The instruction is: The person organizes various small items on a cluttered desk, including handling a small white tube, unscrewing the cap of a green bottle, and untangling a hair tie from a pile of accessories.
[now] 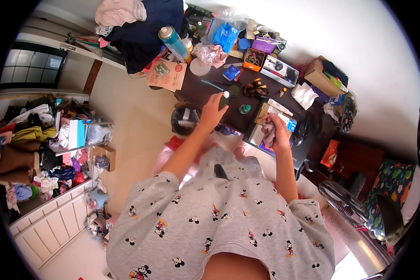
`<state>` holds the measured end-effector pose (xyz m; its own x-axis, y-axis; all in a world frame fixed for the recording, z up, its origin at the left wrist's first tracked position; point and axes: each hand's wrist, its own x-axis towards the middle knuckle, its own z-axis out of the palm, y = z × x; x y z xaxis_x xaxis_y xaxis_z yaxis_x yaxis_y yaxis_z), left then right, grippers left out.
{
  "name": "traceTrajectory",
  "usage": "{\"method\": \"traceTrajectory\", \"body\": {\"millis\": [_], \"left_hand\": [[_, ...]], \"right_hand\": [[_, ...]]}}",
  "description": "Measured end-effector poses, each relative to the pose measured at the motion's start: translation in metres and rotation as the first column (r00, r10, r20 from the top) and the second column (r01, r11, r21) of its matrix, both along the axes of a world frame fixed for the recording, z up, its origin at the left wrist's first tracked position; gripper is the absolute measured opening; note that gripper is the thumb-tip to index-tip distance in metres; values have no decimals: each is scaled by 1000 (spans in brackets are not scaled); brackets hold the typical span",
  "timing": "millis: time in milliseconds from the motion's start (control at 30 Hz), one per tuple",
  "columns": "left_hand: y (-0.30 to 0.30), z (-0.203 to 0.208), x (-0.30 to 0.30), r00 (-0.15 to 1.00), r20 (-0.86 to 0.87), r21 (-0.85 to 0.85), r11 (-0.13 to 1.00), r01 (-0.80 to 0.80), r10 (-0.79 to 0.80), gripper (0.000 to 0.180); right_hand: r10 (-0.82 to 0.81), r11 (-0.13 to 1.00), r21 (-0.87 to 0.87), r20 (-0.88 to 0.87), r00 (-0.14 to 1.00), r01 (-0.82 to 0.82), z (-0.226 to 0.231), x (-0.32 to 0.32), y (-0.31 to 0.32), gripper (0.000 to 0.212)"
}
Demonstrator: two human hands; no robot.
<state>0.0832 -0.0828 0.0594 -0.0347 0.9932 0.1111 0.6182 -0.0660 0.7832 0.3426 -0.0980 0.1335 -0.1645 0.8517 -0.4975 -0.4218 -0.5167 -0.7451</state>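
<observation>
The left hand (213, 112) is closed around a small dark bottle (224, 100) with a pale cap, holding it just over the near edge of the dark desk (205, 91). The right hand (279, 133) is clenched on a crumpled pinkish cloth (268, 130), pressed against a laptop (266, 140) that sits on the desk's near right part. Between the two hands, on the desk, stands a small green-capped jar (244, 109). Further back on the desk lie a blue box (231, 73), an orange box (254, 59) and a white tray of oddments (279, 71), with a tall teal spray can (173, 43) leaning at the desk's far left corner beside a heap of clothes (140, 23). A white tissue (304, 94) rests toward the desk's right end. Off the desk's left side, across the pale floor, stands a shelf crammed with clothing (28, 140); to the desk's right, low down, a fan (343, 198).
</observation>
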Motion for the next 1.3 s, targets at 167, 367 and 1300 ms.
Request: {"method": "traceTrajectory", "body": {"millis": [167, 367, 1300], "left_hand": [[-1, 7, 0, 999, 42, -8, 1000, 18, -17, 53], [-6, 13, -6, 997, 52, -6, 999, 54, -53, 56], [265, -18, -103, 866, -34, 326, 825, -462, 499, 60]], "right_hand": [[-40, 999, 9, -67, 997, 41, -6, -2, 3, 22], [-35, 999, 3, -68, 997, 35, -4, -7, 4, 21], [-105, 989, -107, -62, 993, 98, -4, -13, 14, 23]]}}
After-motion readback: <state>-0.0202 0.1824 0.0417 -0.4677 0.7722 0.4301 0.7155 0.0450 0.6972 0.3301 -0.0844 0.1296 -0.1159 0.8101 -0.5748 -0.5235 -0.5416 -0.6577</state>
